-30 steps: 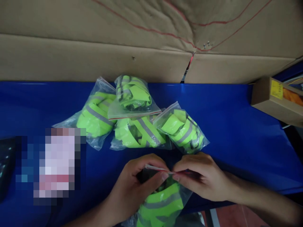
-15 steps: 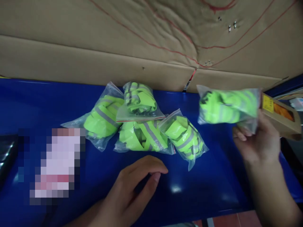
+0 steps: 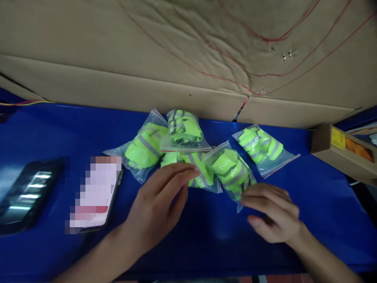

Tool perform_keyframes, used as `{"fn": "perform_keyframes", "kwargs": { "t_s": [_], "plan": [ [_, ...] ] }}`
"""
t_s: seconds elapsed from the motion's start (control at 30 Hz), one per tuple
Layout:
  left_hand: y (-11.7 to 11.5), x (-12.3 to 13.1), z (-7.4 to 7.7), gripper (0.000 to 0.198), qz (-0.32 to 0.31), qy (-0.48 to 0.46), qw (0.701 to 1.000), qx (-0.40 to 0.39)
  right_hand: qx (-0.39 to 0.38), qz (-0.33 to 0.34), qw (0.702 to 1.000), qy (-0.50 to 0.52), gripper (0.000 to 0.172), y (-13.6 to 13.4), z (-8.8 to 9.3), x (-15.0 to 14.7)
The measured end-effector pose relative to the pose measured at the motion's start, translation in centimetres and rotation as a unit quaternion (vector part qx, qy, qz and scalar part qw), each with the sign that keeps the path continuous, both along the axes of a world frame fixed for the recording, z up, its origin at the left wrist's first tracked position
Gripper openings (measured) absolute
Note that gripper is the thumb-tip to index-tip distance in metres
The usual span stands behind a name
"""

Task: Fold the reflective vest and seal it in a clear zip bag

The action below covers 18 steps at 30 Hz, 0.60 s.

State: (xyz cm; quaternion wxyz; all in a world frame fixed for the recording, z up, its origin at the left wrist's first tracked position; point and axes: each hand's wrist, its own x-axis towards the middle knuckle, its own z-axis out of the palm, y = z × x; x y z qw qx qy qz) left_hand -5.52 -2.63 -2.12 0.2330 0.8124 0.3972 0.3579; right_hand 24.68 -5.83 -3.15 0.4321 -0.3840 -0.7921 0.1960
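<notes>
Several clear zip bags of folded neon-green reflective vests lie on the blue table point(image 3: 309, 204). One bag point(image 3: 263, 147) lies apart at the right, near the cardboard wall. The others cluster in the middle: a left bag point(image 3: 142, 148), a top bag point(image 3: 184, 129), a middle bag point(image 3: 198, 169) and a right bag point(image 3: 232, 169). My left hand point(image 3: 159, 204) hovers open with fingers stretched over the middle bag's near edge. My right hand point(image 3: 272, 216) is open and empty, fingertips close to the right bag's corner.
A cardboard sheet point(image 3: 176, 59) walls off the back of the table. A small brown box with a yellow label point(image 3: 343, 151) sits at the right edge. A phone point(image 3: 94, 192) and a dark device point(image 3: 25, 194) lie at the left.
One second ago both hands pinched a bag's seal. My right hand then carried that bag rightward and let it go; it now lies at the right, and both hands are empty.
</notes>
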Motion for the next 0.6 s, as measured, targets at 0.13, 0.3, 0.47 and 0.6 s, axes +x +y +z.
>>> {"fn": "perform_keyframes", "kwargs": {
  "t_s": [0.13, 0.3, 0.47, 0.6],
  "plan": [
    [3.8, -0.5, 0.8, 0.037, 0.013, 0.199, 0.977, 0.077, 0.053, 0.057, 0.989, -0.123, 0.012, -0.1, -0.5, -1.6],
    [5.9, -0.7, 0.1, 0.038, 0.084, 0.227, 0.968, 0.061, 0.036, 0.011, 0.982, -0.187, 0.014, 0.2, -0.7, -1.3],
    [5.6, -1.3, 0.0, 0.023, 0.073, 0.199, 0.975, 0.067, 0.026, -0.149, 0.945, -0.289, 0.026, 0.5, -0.6, -0.7],
    [6.0, -2.7, 0.8, 0.021, 0.015, 0.131, 0.991, -0.002, 0.034, -0.206, 0.919, -0.335, 0.031, 0.8, -0.8, -0.9]
  ]
}}
